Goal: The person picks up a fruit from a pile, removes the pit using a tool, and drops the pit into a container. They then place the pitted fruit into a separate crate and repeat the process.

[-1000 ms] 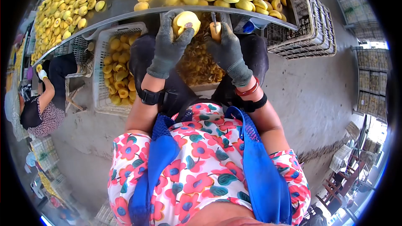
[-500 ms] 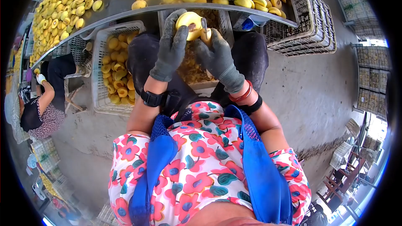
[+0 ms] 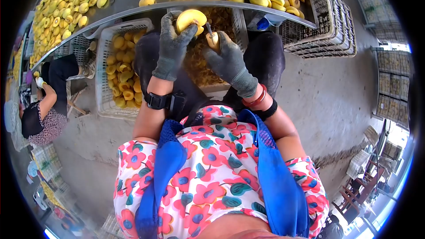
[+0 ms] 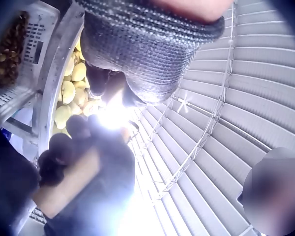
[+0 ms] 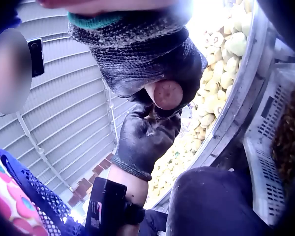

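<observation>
My gloved left hand [image 3: 170,48] holds a cut yellow peach [image 3: 190,19] between thumb and fingers, just below the steel table's edge. In my gloved right hand [image 3: 229,62] is a wooden-handled pitting tool [image 3: 213,41], its thin dark metal end pointing up toward the peach. A small gap shows between that tip and the fruit in the head view. The left wrist view has the right fingers curled round the wooden handle [image 4: 71,184]; glare hides the tip there. From the right wrist, the handle's round butt [image 5: 168,95] sticks out of the fist.
Peach halves cover the steel table [image 3: 128,14] ahead. Between the knees sits a crate [image 3: 241,26] of brown-yellow scraps; a white crate [image 3: 102,84] of peaches stands to the left. Stacked crates [image 3: 349,26] are at right. Another person [image 3: 44,110] sits far left.
Half a second ago the tool met the peach; now it has drawn a little away to the right and down. The left hand has shifted slightly left and turned the peach.
</observation>
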Demonstrator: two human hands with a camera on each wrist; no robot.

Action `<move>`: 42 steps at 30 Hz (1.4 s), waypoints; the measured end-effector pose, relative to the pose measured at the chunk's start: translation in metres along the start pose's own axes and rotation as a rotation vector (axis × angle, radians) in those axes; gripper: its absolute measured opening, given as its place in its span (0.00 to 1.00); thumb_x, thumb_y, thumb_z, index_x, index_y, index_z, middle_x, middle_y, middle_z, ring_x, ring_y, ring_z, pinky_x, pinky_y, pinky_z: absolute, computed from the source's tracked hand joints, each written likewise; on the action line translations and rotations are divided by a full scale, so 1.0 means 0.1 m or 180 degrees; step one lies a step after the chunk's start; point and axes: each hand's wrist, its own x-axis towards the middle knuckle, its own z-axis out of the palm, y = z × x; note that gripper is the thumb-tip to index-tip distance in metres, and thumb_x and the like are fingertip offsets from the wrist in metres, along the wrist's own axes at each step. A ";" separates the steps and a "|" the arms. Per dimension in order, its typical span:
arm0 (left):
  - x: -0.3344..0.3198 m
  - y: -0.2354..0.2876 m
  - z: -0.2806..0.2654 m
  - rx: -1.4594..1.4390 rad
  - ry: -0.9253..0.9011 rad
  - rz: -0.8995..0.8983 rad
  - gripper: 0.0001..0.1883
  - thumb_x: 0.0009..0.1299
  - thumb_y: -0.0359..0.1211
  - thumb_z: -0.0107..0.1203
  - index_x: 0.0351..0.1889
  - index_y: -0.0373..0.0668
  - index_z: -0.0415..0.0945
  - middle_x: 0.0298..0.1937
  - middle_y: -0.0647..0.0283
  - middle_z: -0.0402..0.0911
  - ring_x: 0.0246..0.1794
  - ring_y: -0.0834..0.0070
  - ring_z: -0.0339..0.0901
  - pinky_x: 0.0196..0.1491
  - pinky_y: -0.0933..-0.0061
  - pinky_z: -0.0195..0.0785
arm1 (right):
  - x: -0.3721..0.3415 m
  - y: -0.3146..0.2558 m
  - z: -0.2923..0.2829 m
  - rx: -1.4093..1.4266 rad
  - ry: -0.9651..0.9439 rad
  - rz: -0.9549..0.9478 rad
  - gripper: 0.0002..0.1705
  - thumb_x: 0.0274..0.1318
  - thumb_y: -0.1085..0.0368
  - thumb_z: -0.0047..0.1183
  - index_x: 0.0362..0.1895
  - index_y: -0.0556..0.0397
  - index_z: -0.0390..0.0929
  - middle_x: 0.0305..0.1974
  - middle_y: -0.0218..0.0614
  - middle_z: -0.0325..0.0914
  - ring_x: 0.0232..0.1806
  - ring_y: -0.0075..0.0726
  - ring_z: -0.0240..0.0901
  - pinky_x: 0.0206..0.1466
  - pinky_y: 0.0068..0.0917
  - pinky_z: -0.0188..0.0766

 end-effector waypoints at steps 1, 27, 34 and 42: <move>-0.01 0.00 0.01 0.0073 0.0030 0.0040 0.23 0.64 0.31 0.62 0.53 0.37 0.65 0.48 0.60 0.74 0.45 0.75 0.75 0.48 0.76 0.73 | 0.00 0.04 0.04 -0.0037 0.0026 -0.0077 0.17 0.49 0.64 0.57 0.44 0.55 0.71 0.25 0.45 0.76 0.26 0.46 0.76 0.31 0.36 0.70; -0.05 -0.10 0.18 0.0278 -0.0311 0.1382 0.19 0.74 0.37 0.48 0.58 0.36 0.66 0.55 0.54 0.71 0.53 0.65 0.72 0.56 0.67 0.68 | 0.06 0.04 -0.02 0.2248 -0.1178 0.1246 0.08 0.61 0.68 0.49 0.44 0.54 0.69 0.25 0.28 0.72 0.18 0.22 0.67 0.18 0.18 0.63; -0.07 -0.10 0.17 0.0261 -0.0350 0.1287 0.19 0.73 0.37 0.49 0.57 0.37 0.68 0.54 0.55 0.72 0.52 0.67 0.73 0.53 0.69 0.70 | 0.05 0.03 -0.07 0.1948 -0.1402 0.0868 0.08 0.59 0.69 0.50 0.42 0.56 0.68 0.24 0.29 0.70 0.16 0.23 0.66 0.15 0.20 0.62; -0.04 -0.11 0.07 0.0123 -0.0665 0.1156 0.19 0.73 0.38 0.51 0.57 0.37 0.68 0.54 0.56 0.74 0.51 0.68 0.75 0.54 0.71 0.70 | 0.07 -0.13 -0.23 0.1935 -0.1896 0.1331 0.07 0.59 0.68 0.50 0.39 0.59 0.70 0.22 0.30 0.70 0.17 0.21 0.65 0.19 0.20 0.63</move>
